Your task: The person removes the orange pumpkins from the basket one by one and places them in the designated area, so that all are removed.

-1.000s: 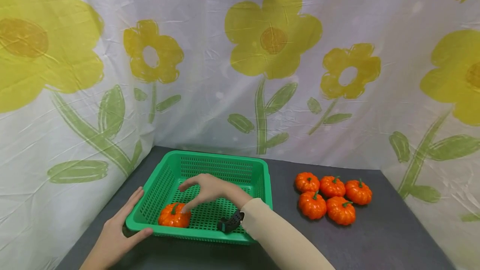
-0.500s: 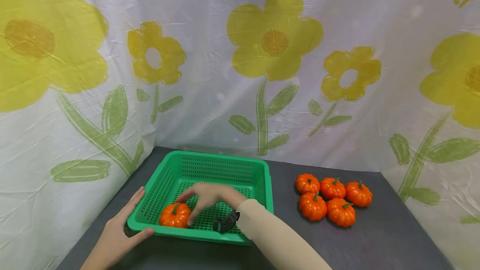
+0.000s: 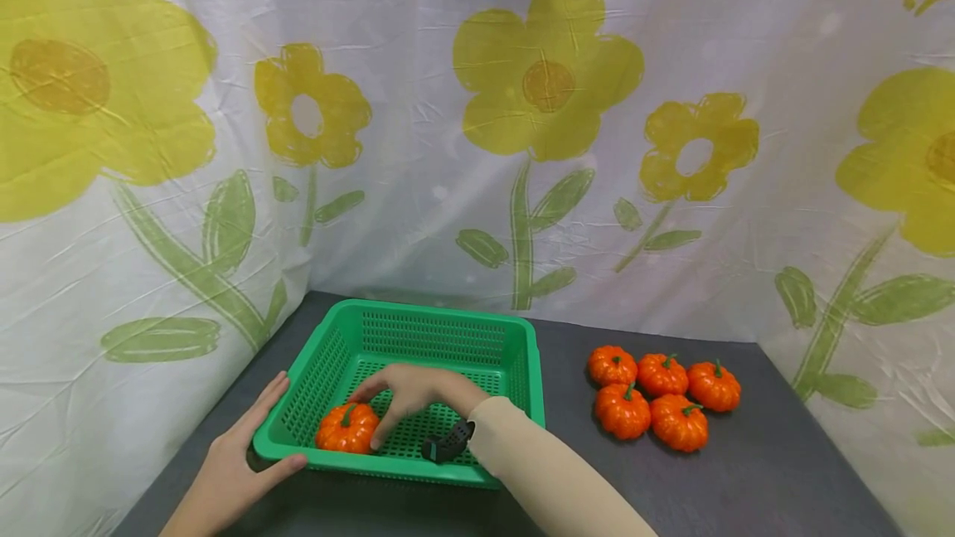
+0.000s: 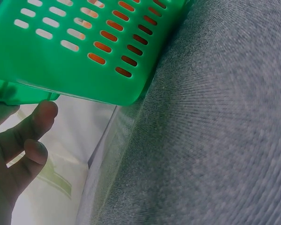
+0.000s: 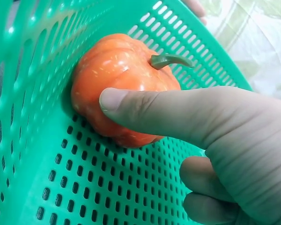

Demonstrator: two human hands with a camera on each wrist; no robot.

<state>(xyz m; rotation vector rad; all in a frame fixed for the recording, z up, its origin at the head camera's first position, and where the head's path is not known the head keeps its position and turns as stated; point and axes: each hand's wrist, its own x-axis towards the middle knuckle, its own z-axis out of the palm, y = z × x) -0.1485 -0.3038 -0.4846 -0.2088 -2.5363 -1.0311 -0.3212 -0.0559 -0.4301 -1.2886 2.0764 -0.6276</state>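
A green plastic basket (image 3: pixel 448 312) stands on the dark table, with a small orange pumpkin (image 3: pixel 346 429) inside its near-left corner. Reaching into the basket, my right hand (image 3: pixel 414 392) holds this pumpkin between thumb and fingers. In the right wrist view the thumb lies across the pumpkin (image 5: pixel 117 65), whose green stem points up and away; the index finger is hidden there. My left hand (image 3: pixel 235 458) rests with spread fingers against the basket's near-left corner, the thumb by the front rim. From the left wrist view, its fingers (image 4: pixel 25 136) are next to the basket's rim.
Several more orange pumpkins (image 3: pixel 660 396) sit in a cluster on the table (image 3: pixel 776 471), right of the basket. A black wristband (image 3: pixel 448 444) is on the right wrist. White cloth (image 3: pixel 403 214) printed with yellow flowers surrounds the table at back and sides.
My right hand has come down around the pumpkin in the basket, its fingers reaching behind it and the thumb on its right side. The left hand has stayed at the corner.
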